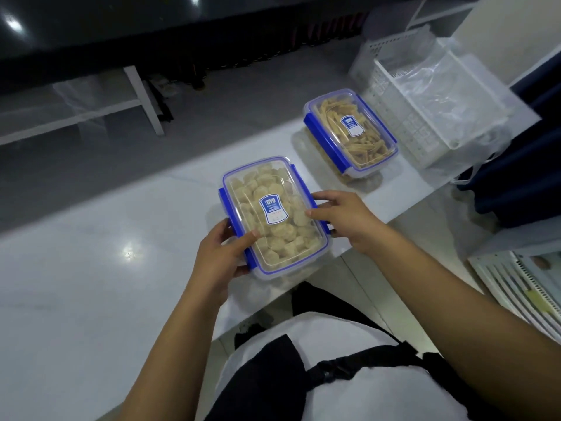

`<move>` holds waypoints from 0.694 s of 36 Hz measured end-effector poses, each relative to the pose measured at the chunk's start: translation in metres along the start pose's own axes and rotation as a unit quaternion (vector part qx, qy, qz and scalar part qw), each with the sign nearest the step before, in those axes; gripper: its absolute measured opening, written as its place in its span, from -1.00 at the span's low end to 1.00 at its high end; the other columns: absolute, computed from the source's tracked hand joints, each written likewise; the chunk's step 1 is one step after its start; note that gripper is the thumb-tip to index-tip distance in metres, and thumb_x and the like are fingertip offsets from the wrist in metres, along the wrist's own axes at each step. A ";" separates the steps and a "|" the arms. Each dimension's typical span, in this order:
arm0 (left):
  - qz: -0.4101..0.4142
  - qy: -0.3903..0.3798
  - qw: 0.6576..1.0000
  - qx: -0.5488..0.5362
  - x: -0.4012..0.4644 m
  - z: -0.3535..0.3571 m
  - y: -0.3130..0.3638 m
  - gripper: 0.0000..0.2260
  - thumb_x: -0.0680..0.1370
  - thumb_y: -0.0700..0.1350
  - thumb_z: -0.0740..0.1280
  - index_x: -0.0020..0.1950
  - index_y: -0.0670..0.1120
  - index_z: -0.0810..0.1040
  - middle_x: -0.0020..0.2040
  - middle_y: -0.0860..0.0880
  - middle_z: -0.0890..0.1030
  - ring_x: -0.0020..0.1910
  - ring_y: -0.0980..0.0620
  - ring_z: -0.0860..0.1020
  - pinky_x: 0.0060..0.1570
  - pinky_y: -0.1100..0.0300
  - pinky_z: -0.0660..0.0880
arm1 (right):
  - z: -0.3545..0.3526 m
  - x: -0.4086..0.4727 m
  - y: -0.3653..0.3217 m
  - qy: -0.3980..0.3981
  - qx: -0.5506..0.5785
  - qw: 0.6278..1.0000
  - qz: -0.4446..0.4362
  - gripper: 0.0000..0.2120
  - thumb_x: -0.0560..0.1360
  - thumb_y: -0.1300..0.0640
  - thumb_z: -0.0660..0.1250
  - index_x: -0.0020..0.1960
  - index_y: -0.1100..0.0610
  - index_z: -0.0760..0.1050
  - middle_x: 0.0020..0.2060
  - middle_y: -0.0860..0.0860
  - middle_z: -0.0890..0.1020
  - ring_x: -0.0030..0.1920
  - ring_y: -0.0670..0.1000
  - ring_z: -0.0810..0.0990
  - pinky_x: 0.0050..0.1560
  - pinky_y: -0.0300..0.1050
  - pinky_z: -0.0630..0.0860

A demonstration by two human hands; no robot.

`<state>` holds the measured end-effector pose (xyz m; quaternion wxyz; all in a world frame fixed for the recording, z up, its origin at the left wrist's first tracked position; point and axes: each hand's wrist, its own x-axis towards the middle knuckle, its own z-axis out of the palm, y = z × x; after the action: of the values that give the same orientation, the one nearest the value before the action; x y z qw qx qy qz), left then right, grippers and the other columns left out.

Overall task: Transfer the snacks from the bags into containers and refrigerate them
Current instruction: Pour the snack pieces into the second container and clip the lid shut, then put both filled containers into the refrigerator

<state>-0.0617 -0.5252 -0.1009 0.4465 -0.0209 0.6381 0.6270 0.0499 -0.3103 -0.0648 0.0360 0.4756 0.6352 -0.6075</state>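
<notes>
Centre frame: left hand (220, 253) and right hand (343, 215) grip the lidded container of round snacks (274, 215) on the white counter (106, 253). Filling appears done; next, carry to refrigerator.

The bench (91, 262) is a white, smooth, glossy slab that mirrors a ceiling light. Both the near container (274, 218) and the far container (350, 133) are clear, shiny plastic with opaque blue plastic clips and a glossy blue-and-white sticker on each lid. The white basket (403, 117) is matt perforated plastic, lined with a thin, crinkled, translucent plastic bag (455, 89).
</notes>
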 end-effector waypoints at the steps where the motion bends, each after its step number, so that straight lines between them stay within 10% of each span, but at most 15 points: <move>1: 0.000 -0.013 1.000 -0.003 0.001 0.000 -0.001 -0.67 0.53 -0.07 0.49 0.28 0.09 0.56 0.13 0.07 0.70 -0.02 0.07 0.72 -0.26 0.11 0.66 | -0.003 -0.004 0.002 0.001 0.005 1.000 -0.001 -0.66 0.50 0.11 0.49 0.24 -0.04 0.55 -0.15 -0.13 0.74 -0.14 -0.12 0.73 -0.33 -0.19 0.63; 12: 0.062 -0.151 0.986 0.043 -0.025 0.031 0.018 -0.47 0.44 -0.05 0.51 0.38 0.22 0.52 0.19 0.17 0.67 0.11 0.08 0.68 -0.18 0.13 0.66 | -0.068 -0.073 0.026 -0.036 0.187 0.982 -0.009 -0.56 0.39 -0.02 0.47 0.22 0.11 0.64 0.00 0.07 0.70 -0.06 0.12 0.65 -0.05 0.09 0.64; 25: 0.016 -0.330 0.938 0.105 -0.041 0.212 0.016 -0.39 0.45 -0.11 0.55 0.43 0.26 0.47 0.32 0.06 0.61 0.22 -0.09 0.65 -0.01 -0.06 0.67 | -0.240 -0.145 0.098 0.081 0.275 0.957 -0.053 -0.53 0.37 -0.20 0.44 0.12 0.09 0.68 0.00 0.09 0.70 -0.07 0.08 0.70 -0.18 0.02 0.63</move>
<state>0.0688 -0.3700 -0.0248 0.6214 0.2449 0.5171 0.5352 0.3206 -0.2165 0.0157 -0.1801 0.4806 0.4688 -0.7189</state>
